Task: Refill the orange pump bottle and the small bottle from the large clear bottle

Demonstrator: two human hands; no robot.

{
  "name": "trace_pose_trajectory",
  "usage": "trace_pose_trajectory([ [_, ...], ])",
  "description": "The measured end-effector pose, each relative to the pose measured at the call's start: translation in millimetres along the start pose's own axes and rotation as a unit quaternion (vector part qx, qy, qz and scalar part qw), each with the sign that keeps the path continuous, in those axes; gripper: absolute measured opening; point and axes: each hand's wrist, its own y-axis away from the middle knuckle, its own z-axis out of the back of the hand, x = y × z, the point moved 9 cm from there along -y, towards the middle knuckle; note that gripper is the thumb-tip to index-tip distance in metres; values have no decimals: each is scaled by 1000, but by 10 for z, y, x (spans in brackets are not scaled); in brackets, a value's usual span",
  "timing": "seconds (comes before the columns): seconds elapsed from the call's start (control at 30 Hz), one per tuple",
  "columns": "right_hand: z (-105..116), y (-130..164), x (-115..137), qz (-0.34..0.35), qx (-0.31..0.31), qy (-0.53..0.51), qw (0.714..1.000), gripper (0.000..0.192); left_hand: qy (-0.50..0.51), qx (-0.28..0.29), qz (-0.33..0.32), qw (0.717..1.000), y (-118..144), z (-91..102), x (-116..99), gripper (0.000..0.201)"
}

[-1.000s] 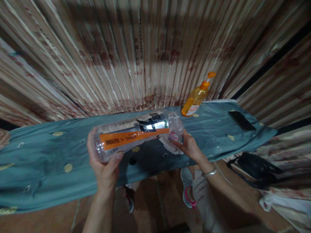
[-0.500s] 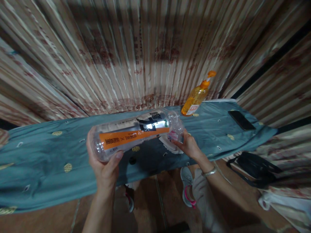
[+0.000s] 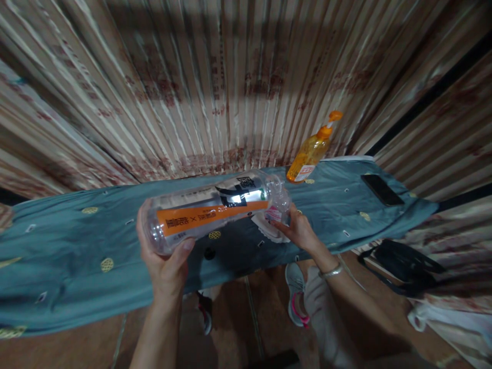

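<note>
My left hand (image 3: 165, 266) is wrapped round the base of a large clear plastic bottle (image 3: 207, 210) with an orange and silver label. The bottle lies nearly sideways above the cloth, its neck pointing right and slightly up. My right hand (image 3: 302, 230) grips a small clear plastic container (image 3: 282, 202) with a pink-marked label. The large bottle's neck meets or overlaps this container; I cannot tell whether they touch. Below them a white scallop-edged item (image 3: 267, 230) shows in part. A small round black cap-like thing (image 3: 209, 253) rests on the cloth nearby.
A blue-green patterned cloth (image 3: 96, 241) covers the long narrow table. An orange pump bottle (image 3: 309, 156) stands at the back, with a black phone (image 3: 382, 189) to its right. A dark bag (image 3: 403, 266) is at the lower right. Pleated curtains (image 3: 215, 77) hang behind.
</note>
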Motion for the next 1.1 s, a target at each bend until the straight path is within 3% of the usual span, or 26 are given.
trace_pose_trajectory([
  [1.1, 3, 5, -3, -13, 1, -4, 1000, 46, -18, -12, 1, 1000, -18, -13, -31, 104],
])
